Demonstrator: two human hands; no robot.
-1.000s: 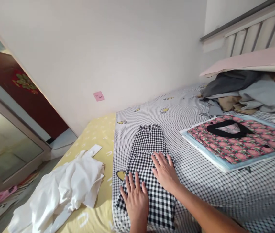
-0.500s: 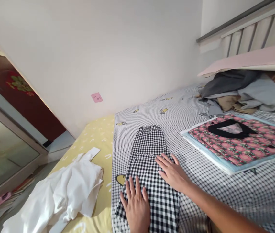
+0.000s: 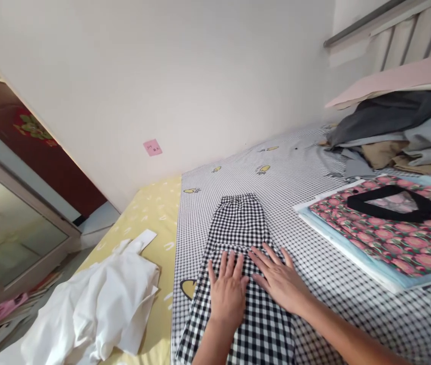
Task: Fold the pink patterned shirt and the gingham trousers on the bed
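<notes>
A black-and-white gingham garment with a gathered band at its far end, perhaps a skirt, lies lengthwise on the bed. My left hand rests flat on its middle, fingers spread and pointing away from me. Beside it, my right hand lies palm down across the garment's right edge, its fingers also spread. Both hands press on the cloth without gripping it. The garment's near end runs under my left forearm and out of the frame.
A crumpled white garment lies on the yellow sheet at left. To the right, a folded floral garment with a black collar tops a pale blue stack. Dark and grey clothes are heaped behind it. A wall borders the bed.
My left hand has slid forward along the gingham garment, closer to my right hand. My right hand has stayed nearly in place on the cloth. The view has shifted slightly.
</notes>
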